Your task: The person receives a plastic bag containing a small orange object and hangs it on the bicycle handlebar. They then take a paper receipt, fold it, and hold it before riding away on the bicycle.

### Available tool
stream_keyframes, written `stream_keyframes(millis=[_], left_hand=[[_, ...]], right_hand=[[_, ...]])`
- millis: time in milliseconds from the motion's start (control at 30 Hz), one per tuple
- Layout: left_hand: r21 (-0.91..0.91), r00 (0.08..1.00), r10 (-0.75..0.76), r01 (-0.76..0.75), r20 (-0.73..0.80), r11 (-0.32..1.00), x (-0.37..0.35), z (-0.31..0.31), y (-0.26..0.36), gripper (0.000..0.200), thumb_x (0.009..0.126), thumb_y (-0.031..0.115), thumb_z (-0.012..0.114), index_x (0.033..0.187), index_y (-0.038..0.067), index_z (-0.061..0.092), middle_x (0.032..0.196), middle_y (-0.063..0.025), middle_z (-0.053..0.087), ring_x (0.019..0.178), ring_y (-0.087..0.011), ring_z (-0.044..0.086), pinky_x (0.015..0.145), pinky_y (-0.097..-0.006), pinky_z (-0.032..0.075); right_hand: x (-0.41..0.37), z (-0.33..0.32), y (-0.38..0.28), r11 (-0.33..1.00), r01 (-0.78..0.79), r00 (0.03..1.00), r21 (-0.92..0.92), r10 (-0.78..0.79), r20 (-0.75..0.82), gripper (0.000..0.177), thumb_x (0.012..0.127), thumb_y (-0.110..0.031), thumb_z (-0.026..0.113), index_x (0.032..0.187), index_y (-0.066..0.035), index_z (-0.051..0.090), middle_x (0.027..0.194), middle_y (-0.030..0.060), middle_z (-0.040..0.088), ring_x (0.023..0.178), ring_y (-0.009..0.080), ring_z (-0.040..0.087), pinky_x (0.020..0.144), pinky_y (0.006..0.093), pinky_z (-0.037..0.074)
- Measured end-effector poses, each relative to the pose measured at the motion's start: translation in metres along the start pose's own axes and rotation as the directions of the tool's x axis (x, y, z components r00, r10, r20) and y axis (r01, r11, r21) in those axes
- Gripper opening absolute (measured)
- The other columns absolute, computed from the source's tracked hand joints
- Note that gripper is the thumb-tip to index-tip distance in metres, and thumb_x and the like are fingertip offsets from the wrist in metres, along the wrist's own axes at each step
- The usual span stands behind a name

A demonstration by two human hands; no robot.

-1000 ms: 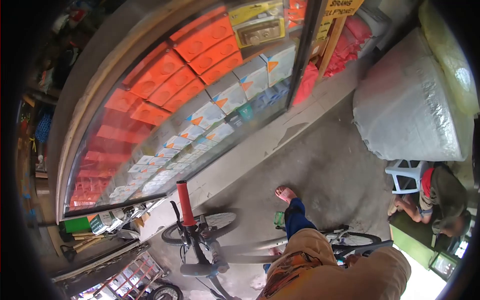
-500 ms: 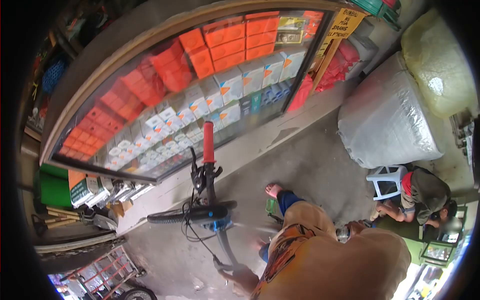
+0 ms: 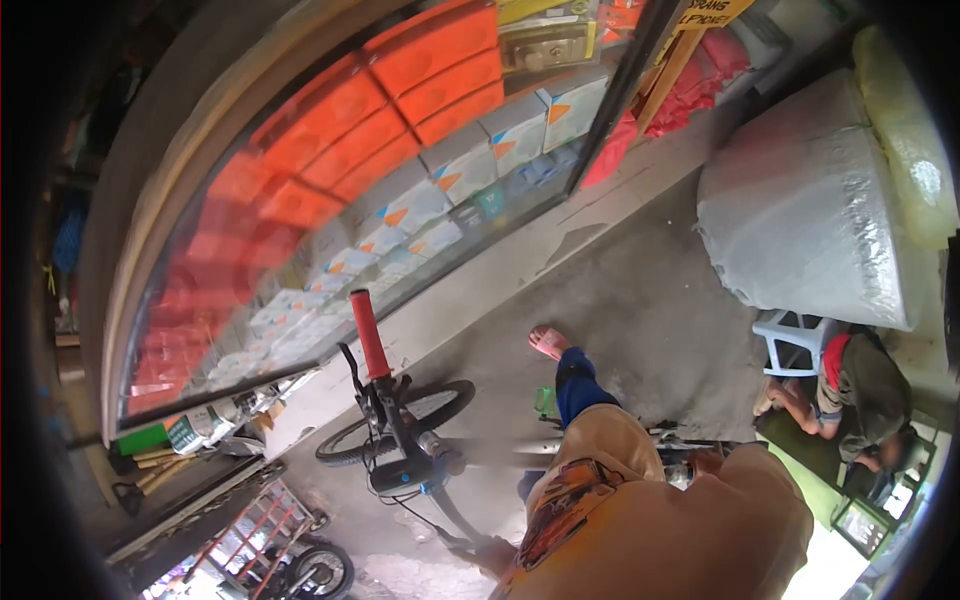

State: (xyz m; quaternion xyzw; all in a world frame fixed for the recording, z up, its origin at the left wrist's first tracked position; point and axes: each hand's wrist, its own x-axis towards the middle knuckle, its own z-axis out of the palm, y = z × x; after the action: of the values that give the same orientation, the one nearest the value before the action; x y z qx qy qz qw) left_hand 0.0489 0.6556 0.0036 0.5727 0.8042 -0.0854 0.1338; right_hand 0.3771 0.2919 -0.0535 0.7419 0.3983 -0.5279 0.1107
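Observation:
A bicycle with a red handlebar grip point(image 3: 370, 335) leans across the floor, its front wheel point(image 3: 440, 405) near the glass showcase. My left hand point(image 3: 490, 555) is closed around the other end of the handlebar point(image 3: 455, 515), at the bottom. Blurred, and partly covered by my beige shirt point(image 3: 680, 530), my right hand point(image 3: 706, 462) is closed on a small shiny thing point(image 3: 680, 473) that I cannot make out. My leg in blue trousers point(image 3: 582, 385) and sandalled foot point(image 3: 548, 341) show beside the bicycle.
A glass showcase point(image 3: 400, 120) of orange and white boxes runs along the upper left. A person point(image 3: 865, 395) sits low at the right by a light blue stool point(image 3: 795, 335), below a large wrapped bundle point(image 3: 800, 200). A red-barred cart point(image 3: 250, 535) stands lower left.
The showcase appears larger and nearer. The handlebar has turned, with its red grip lower and further left in view, and more of the front wheel shows. Both hands keep their hold.

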Motion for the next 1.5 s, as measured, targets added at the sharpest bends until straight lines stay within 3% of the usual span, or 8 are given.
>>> stream_keyframes(millis=[533, 767, 867, 933, 1033, 1167, 1267, 1500], left_hand=[[-0.041, 0.987, -0.135, 0.132, -0.086, 0.990, -0.002, 0.023, 0.032, 0.090, 0.077, 0.010, 0.061, 0.153, 0.015, 0.013, 0.067, -0.0110, 0.062, 0.063, -0.0327, 0.064, 0.061, -0.0464, 0.050], [-0.177, 0.961, -0.253, 0.231, -0.113, 0.957, -0.007, 0.058, -0.018, 0.088, 0.078, 0.009, 0.061, 0.153, 0.015, 0.014, 0.065, -0.0107, 0.060, 0.060, -0.0328, 0.063, 0.058, -0.0467, 0.049], [-0.157, 0.978, -0.168, 0.148, -0.125, 0.977, -0.021, 0.047, -0.031, 0.081, 0.080, 0.009, 0.060, 0.151, 0.015, 0.021, 0.055, -0.0062, 0.052, 0.051, -0.0318, 0.058, 0.050, -0.0459, 0.046], [-0.072, 0.988, -0.103, 0.095, -0.116, 0.993, -0.024, -0.040, 0.070, 0.079, 0.079, 0.017, 0.067, 0.147, 0.011, 0.029, 0.061, -0.0114, 0.063, 0.056, -0.0358, 0.063, 0.049, -0.0470, 0.047], [-0.072, 0.986, -0.110, 0.101, -0.123, 0.992, -0.029, -0.043, 0.078, 0.084, 0.078, 0.029, 0.071, 0.146, 0.005, 0.029, 0.068, -0.0139, 0.066, 0.062, -0.0345, 0.067, 0.056, -0.0453, 0.053], [-0.026, 0.986, -0.045, 0.041, -0.163, 0.999, -0.040, -0.027, 0.047, 0.081, 0.078, 0.031, 0.071, 0.143, 0.000, 0.034, 0.071, -0.0144, 0.068, 0.063, -0.0326, 0.068, 0.057, -0.0433, 0.054], [-0.176, 0.981, -0.176, 0.159, -0.085, 0.971, -0.044, -0.039, 0.053, 0.071, 0.081, 0.040, 0.064, 0.140, 0.007, 0.042, 0.090, -0.0186, 0.070, 0.073, -0.0359, 0.069, 0.068, -0.0471, 0.054], [-0.069, 0.951, -0.153, 0.139, -0.270, 0.988, -0.061, -0.028, 0.019, 0.064, 0.078, 0.029, 0.069, 0.136, 0.010, 0.050, 0.077, -0.0135, 0.070, 0.066, -0.0322, 0.069, 0.059, -0.0435, 0.055]], right_hand=[[0.215, -0.181, -0.127, 0.937, 0.120, 0.985, 0.328, -0.072, -0.155, 0.025, 0.091, -0.030, 0.054, 0.106, -0.014, 0.065, 0.106, 0.0077, 0.065, 0.104, 0.0220, 0.060, 0.084, 0.0437, 0.047], [0.294, -0.261, -0.179, 0.915, 0.270, 0.960, 0.300, -0.231, -0.160, 0.025, 0.091, -0.029, 0.053, 0.106, -0.012, 0.065, 0.107, 0.0091, 0.065, 0.104, 0.0232, 0.060, 0.084, 0.0435, 0.047], [0.325, -0.283, -0.193, 0.913, 0.346, 0.938, 0.217, -0.335, -0.089, 0.025, 0.091, -0.028, 0.053, 0.106, -0.011, 0.065, 0.107, 0.0097, 0.064, 0.103, 0.0237, 0.060, 0.084, 0.0434, 0.047], [0.341, -0.287, -0.204, 0.904, 0.404, 0.915, 0.144, -0.403, -0.034, 0.025, 0.092, -0.027, 0.053, 0.106, -0.011, 0.065, 0.107, 0.0102, 0.064, 0.103, 0.0241, 0.060, 0.085, 0.0433, 0.047], [0.356, -0.293, -0.220, 0.874, 0.482, 0.874, 0.060, -0.484, 0.045, 0.025, 0.092, -0.027, 0.053, 0.106, -0.010, 0.065, 0.107, 0.0108, 0.064, 0.103, 0.0246, 0.060, 0.085, 0.0433, 0.047], [0.356, -0.275, -0.249, 0.837, 0.546, 0.828, 0.012, -0.542, 0.142, 0.025, 0.092, -0.026, 0.053, 0.106, -0.009, 0.064, 0.108, 0.0116, 0.064, 0.103, 0.0253, 0.060, 0.085, 0.0431, 0.047], [0.359, -0.260, -0.271, 0.813, 0.583, 0.801, -0.015, -0.571, 0.183, 0.025, 0.092, -0.025, 0.053, 0.106, -0.008, 0.064, 0.108, 0.0122, 0.064, 0.103, 0.0258, 0.060, 0.085, 0.0431, 0.046], [0.356, -0.237, -0.308, 0.792, 0.608, 0.784, -0.057, -0.587, 0.203, 0.024, 0.093, -0.024, 0.053, 0.106, -0.007, 0.064, 0.108, 0.0136, 0.064, 0.102, 0.0270, 0.060, 0.085, 0.0429, 0.046]])
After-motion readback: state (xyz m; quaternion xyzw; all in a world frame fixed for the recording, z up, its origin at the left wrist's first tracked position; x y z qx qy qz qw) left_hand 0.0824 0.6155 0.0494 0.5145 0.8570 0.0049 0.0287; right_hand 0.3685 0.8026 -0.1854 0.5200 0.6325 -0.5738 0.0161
